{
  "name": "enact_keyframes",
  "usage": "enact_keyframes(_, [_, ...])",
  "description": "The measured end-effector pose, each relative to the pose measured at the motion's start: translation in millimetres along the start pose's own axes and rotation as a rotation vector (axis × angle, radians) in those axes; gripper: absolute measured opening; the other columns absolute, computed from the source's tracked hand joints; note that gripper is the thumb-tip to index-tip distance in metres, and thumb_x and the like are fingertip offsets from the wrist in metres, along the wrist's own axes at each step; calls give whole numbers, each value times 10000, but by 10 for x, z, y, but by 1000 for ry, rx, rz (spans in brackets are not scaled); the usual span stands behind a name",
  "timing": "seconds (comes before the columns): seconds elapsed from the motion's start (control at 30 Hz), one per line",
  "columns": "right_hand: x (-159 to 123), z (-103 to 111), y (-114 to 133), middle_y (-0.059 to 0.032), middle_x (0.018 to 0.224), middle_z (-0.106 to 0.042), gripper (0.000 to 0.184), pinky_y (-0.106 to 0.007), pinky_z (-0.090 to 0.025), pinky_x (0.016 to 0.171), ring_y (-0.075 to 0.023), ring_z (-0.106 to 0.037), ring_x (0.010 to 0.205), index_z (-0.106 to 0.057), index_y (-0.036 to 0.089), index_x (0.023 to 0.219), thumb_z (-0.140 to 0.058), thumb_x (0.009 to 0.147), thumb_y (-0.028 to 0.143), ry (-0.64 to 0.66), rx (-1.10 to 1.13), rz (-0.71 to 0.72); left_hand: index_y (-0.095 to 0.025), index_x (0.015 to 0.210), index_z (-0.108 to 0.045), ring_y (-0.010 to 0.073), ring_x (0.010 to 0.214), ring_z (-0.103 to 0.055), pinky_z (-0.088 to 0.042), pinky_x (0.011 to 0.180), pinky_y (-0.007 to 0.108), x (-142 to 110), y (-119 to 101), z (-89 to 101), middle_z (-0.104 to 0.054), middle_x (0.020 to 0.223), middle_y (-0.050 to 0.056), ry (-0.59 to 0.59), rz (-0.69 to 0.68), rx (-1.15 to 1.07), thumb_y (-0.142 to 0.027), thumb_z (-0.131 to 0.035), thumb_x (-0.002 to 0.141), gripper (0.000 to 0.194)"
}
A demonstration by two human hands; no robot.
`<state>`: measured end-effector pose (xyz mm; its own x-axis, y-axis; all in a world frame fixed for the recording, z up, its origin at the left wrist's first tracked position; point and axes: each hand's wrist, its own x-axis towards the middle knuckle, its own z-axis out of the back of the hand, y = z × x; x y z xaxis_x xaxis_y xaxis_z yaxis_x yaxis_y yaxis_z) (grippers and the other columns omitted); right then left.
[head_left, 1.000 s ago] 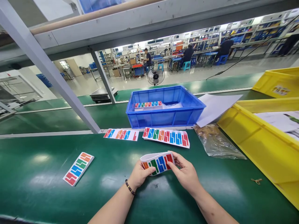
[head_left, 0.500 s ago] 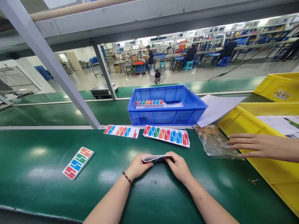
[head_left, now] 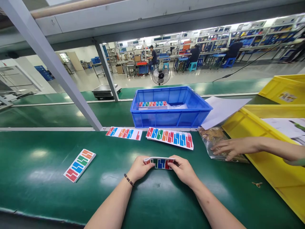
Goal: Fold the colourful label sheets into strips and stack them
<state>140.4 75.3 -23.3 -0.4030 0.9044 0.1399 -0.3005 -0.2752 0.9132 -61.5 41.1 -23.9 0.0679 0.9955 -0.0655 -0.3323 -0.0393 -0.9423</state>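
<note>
Between both hands is a folded sheet (head_left: 160,163) printed with red, green and blue shapes, raised a little off the green surface. My left hand (head_left: 140,168) grips its left end, fingers behind and thumb in front. My right hand (head_left: 181,168) pinches the right end the same way. Beyond them lie a stack of unfolded printed sheets (head_left: 169,138) and a flatter printed sheet (head_left: 124,133) to its left. A folded printed stack (head_left: 79,165) rests farther left.
A blue bin (head_left: 171,117) holding printed sheets stands behind the stack. At right, another person's hand (head_left: 234,148) is over a clear plastic bag (head_left: 209,140), beside a yellow bin (head_left: 269,178). White paper (head_left: 224,109) leans between the bins. A slanted metal post (head_left: 62,76) rises at left.
The folded sheet has tilted so its printed face shows more, and its fold looks flatter. The other person's hand has moved left onto the plastic bag.
</note>
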Motion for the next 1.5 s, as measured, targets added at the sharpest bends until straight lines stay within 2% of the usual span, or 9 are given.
enact_keyframes(0.2, [-24, 31, 85, -1, 617, -648, 143, -305, -496, 595, -178, -623, 600, -595, 166, 642, -666, 638, 290, 181, 400, -240, -115, 634, -616, 106, 485, -500, -406, 513, 236, -49, -113, 53, -603, 549, -3, 149, 235, -316, -331, -731, 513, 273])
enact_keyframes(0.33, [-15, 20, 115, -7, 609, -675, 216, -329, -513, 593, -190, -643, 583, -612, 155, 625, -751, 541, 297, 145, 549, -333, -105, 698, -655, 156, 584, -593, -466, 614, 279, -50, -153, 57, -671, 643, 46, 145, 286, -492, -302, -777, 475, 322])
enact_keyframes(0.57, [11, -117, 142, -24, 730, -710, 331, -374, -512, 732, -206, -658, 691, -630, 175, 709, -794, 481, 349, -202, 711, -283, -153, 881, -630, 172, 759, -631, -470, 789, 338, -94, -191, -227, -692, 846, 59, -18, 167, -1091, -309, -750, 584, 356])
enact_keyframes(0.8, [-74, -399, 187, 13, 601, -659, 293, -318, -510, 653, -166, -624, 591, -556, 174, 602, -782, 515, 339, -186, 767, -278, -195, 920, -611, 173, 787, -642, -474, 813, 338, -83, -208, -407, -692, 873, 19, -378, 190, -1280, -227, -704, 650, 288])
enact_keyframes(0.97, [-102, -462, 178, 43, 543, -616, 283, -249, -466, 538, -115, -562, 495, -559, 159, 601, -786, 492, 287, -29, 735, -374, -155, 833, -626, 183, 729, -643, -497, 725, 315, -78, -182, -326, -696, 786, 26, -476, 125, -1017, -333, -738, 592, 319])
enact_keyframes(1.1, [-106, -338, 213, -12, 678, -668, 270, -291, -482, 632, -160, -608, 624, -627, 157, 719, -756, 554, 327, 177, 624, -336, -105, 831, -656, 201, 727, -635, -496, 704, 311, -115, -170, -235, -702, 782, 66, -310, 83, -624, -418, -693, 613, 383])
enact_keyframes(1.2, [-101, -166, 254, -34, 817, -664, 324, -311, -473, 736, -191, -609, 782, -621, 193, 834, -729, 599, 387, 65, 572, -196, -85, 861, -672, 208, 750, -628, -485, 721, 307, -157, -185, -210, -702, 821, 86, -80, 68, -392, -415, -647, 657, 389])
enact_keyframes(1.3, [-99, -32, 275, -35, 768, -634, 288, -285, -466, 672, -175, -582, 721, -627, 187, 818, -645, 687, 444, 34, 468, -114, -86, 888, -672, 190, 714, -614, -473, 695, 292, -207, -213, -238, -697, 802, 76, 85, 49, -274, -374, -605, 701, 350])
enact_keyframes(1.5, [-119, -10, 257, -6, 658, -574, 212, -249, -423, 578, -136, -515, 607, -641, 181, 683, -620, 724, 388, 36, 401, -63, -93, 867, -676, 162, 652, -583, -453, 629, 263, -270, -257, -269, -676, 733, 52, 165, 24, -245, -317, -557, 734, 287])
